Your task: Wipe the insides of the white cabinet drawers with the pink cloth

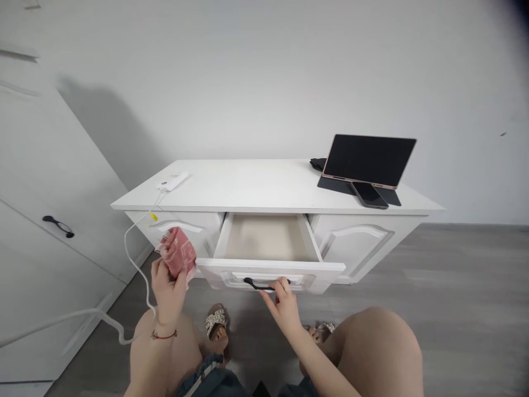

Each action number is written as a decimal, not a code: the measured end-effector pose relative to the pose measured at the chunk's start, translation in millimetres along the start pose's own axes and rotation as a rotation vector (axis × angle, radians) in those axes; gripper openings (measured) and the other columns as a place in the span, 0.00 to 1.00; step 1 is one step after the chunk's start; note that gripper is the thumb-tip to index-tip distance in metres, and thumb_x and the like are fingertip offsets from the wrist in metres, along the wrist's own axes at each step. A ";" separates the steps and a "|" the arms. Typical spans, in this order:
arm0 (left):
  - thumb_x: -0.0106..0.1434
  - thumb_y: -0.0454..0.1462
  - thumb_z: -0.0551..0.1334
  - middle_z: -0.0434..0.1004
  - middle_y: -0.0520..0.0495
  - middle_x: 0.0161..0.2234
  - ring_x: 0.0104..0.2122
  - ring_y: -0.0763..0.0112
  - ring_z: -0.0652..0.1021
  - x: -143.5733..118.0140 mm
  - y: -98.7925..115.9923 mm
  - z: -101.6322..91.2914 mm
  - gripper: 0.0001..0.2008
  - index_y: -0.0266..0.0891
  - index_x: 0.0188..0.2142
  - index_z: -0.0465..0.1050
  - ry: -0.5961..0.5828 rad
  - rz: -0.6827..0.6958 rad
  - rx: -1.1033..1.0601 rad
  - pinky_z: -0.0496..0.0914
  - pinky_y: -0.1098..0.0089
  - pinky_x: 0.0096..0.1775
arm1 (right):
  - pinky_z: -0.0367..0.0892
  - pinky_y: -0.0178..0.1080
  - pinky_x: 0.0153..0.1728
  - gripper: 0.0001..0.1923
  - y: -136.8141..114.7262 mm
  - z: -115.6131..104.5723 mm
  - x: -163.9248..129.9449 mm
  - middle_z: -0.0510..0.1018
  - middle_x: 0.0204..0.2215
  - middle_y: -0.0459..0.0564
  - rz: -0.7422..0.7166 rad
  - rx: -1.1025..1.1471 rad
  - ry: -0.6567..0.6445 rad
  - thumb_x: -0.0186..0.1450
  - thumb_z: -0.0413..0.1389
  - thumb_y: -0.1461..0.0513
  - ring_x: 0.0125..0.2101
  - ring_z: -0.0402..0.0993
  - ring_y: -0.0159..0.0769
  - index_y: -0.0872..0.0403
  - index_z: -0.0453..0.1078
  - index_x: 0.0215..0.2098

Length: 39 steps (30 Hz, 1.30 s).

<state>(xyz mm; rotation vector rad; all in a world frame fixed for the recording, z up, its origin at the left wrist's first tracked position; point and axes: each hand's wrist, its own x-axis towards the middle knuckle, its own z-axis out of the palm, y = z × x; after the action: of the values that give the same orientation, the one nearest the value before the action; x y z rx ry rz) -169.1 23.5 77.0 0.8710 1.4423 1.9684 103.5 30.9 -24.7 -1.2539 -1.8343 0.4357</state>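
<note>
My left hand (168, 286) grips a bunched pink cloth (180, 251) with a pale pattern, held left of the drawer front. Fingers of my right hand (283, 303) are hooked round the right part of the black drawer handle (255, 284). The middle drawer (270, 267) of the white cabinet is pulled out, and its pale inside shows with nothing lying in it. What the cloth may be, beyond folded fabric, I cannot make out.
On the cabinet top (248, 184), a tablet (369, 160) leans on a dark stand, with a phone (369, 195) before it. A white power strip (172, 182) lies at the left; its cable (145, 281) hangs beside my left arm. A white wardrobe (53, 264) stands left.
</note>
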 end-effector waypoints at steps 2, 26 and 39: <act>0.49 0.31 0.69 0.67 0.46 0.49 0.56 0.60 0.63 -5.3 15.2 9.4 0.20 0.43 0.43 0.74 0.040 0.283 0.295 0.60 0.68 0.57 | 0.64 0.36 0.25 0.11 -2.1 -3.5 -9.3 0.67 0.32 0.49 -0.009 -0.014 -0.009 0.66 0.50 0.53 0.23 0.67 0.32 0.52 0.65 0.34; 0.59 0.28 0.53 0.71 0.44 0.37 0.41 0.62 0.72 37.0 36.1 145.0 0.10 0.39 0.36 0.69 -1.103 0.780 1.400 0.65 0.65 0.41 | 0.64 0.41 0.42 0.07 -6.7 -136.4 31.9 0.76 0.37 0.52 -0.233 -0.322 0.385 0.66 0.52 0.63 0.40 0.70 0.38 0.53 0.68 0.42; 0.48 0.38 0.63 0.76 0.53 0.28 0.30 0.67 0.74 55.7 -22.2 152.9 0.10 0.41 0.33 0.74 -1.818 -0.067 1.434 0.68 0.69 0.33 | 0.55 0.40 0.38 0.14 1.0 -122.5 36.3 0.70 0.19 0.44 -0.187 -0.589 0.341 0.67 0.49 0.63 0.26 0.64 0.34 0.54 0.65 0.24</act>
<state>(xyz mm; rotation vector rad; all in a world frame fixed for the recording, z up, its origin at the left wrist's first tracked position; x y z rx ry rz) -86.9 164.0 99.0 2.0801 1.1569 -0.6549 196.9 42.5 61.7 -1.4083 -1.8111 -0.4331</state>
